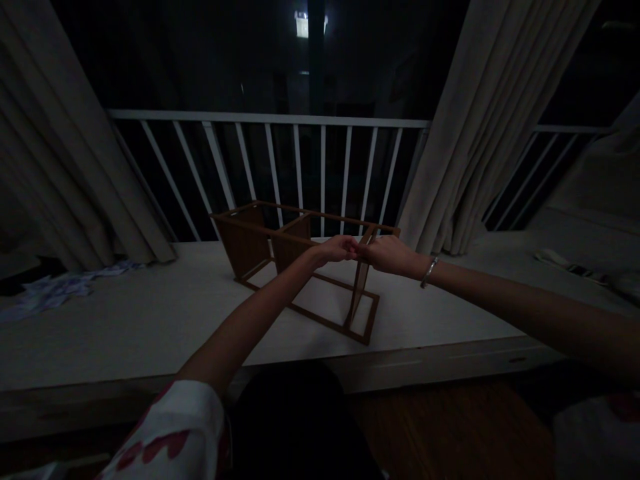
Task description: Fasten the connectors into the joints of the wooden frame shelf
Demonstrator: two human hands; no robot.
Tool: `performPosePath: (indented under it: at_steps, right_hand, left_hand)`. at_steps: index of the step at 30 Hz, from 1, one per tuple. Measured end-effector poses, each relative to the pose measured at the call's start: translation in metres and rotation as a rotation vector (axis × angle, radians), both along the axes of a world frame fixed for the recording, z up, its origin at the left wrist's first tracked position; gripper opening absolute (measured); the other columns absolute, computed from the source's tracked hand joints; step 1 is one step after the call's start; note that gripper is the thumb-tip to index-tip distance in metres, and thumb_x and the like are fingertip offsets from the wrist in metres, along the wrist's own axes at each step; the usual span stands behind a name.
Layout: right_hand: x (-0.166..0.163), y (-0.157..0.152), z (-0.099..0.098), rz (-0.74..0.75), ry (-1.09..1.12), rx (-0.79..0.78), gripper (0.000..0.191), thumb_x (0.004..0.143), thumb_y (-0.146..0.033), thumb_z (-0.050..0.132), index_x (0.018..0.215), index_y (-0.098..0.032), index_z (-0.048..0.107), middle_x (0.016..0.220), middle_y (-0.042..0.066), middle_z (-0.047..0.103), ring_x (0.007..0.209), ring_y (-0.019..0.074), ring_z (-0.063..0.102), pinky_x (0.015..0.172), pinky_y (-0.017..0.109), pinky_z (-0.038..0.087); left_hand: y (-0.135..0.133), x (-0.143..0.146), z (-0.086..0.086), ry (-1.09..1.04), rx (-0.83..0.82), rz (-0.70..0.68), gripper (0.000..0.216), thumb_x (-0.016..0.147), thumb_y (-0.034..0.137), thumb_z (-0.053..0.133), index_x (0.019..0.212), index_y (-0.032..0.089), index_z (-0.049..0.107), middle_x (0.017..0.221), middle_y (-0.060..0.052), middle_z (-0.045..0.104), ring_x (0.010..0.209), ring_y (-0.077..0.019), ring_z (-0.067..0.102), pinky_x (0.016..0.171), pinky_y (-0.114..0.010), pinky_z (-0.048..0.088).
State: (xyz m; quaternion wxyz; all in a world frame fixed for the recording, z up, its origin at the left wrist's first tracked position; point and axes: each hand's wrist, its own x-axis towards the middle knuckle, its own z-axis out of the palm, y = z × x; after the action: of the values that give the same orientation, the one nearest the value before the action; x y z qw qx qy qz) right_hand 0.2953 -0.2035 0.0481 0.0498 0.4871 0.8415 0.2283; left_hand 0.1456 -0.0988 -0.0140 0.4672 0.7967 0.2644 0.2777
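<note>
A brown wooden rack frame (pixel 260 243) with open compartments lies on its side on a pale ledge (pixel 150 320). Both my arms reach out over it. My left hand (pixel 339 249) and my right hand (pixel 387 254) meet fingertip to fingertip above the frame's right end panel (pixel 363 293). The fingers of both are pinched together at the panel's top corner; whatever small thing they hold is too dim to make out. A bracelet (pixel 429 272) sits on my right wrist.
A white railing (pixel 300 167) runs behind the ledge, with pale curtains (pixel 480 127) on both sides. Crumpled paper (pixel 55 290) lies at the ledge's left, and a strap-like object (pixel 570 265) at its right. Dark wooden floor (pixel 450 433) lies below.
</note>
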Motion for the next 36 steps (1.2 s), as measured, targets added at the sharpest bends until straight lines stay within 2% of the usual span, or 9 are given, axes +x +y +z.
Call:
performPosePath:
  at_steps: [5,15,26,31,36]
  right_hand:
    - [0.0,0.0,0.0,0.0,0.008,-0.015,0.032,0.086,-0.034,0.032,0.103,-0.017,0.054,0.084,0.012,0.063,0.076,0.0223,0.059,0.061,0.027,0.036]
    - [0.0,0.006,0.0,0.014,-0.008,-0.043,0.032,0.085,-0.035,0.034,0.102,-0.018,0.055,0.087,0.012,0.062,0.078,0.0228,0.059,0.061,0.028,0.036]
    - [0.0,0.007,-0.001,0.015,0.016,-0.07,0.029,0.085,-0.028,0.035,0.106,-0.015,0.052,0.09,0.013,0.062,0.078,0.0203,0.058,0.062,0.026,0.036]
    - [0.001,0.006,0.0,0.02,0.005,-0.059,0.029,0.085,-0.027,0.034,0.106,-0.016,0.051,0.088,0.013,0.062,0.077,0.0211,0.058,0.061,0.027,0.036]
    - [0.002,0.006,-0.001,0.031,-0.003,-0.031,0.031,0.085,-0.029,0.034,0.112,-0.019,0.046,0.087,0.011,0.062,0.075,0.0218,0.059,0.058,0.026,0.036]
  left_hand:
    - [-0.001,-0.001,-0.001,-0.021,-0.023,0.053,0.03,0.06,0.018,0.064,0.082,0.013,0.044,0.067,0.004,0.046,0.059,-0.004,0.044,0.055,-0.017,0.033]
    - [-0.013,-0.004,0.01,0.035,-0.005,0.11,0.03,0.063,0.018,0.062,0.083,0.014,0.041,0.062,0.005,0.046,0.055,-0.0042,0.042,0.051,-0.017,0.03]
    - [-0.009,-0.002,0.009,0.037,-0.052,0.077,0.029,0.063,0.015,0.062,0.084,0.012,0.043,0.064,0.003,0.051,0.057,-0.0045,0.046,0.056,-0.018,0.034]
    - [-0.003,-0.002,0.005,0.029,-0.037,0.067,0.028,0.062,0.016,0.062,0.083,0.011,0.044,0.065,0.002,0.051,0.059,-0.0051,0.047,0.055,-0.018,0.034]
    - [-0.005,-0.003,0.008,0.065,-0.017,0.08,0.028,0.062,0.019,0.063,0.084,0.011,0.046,0.066,0.001,0.052,0.058,-0.0053,0.047,0.054,-0.018,0.035]
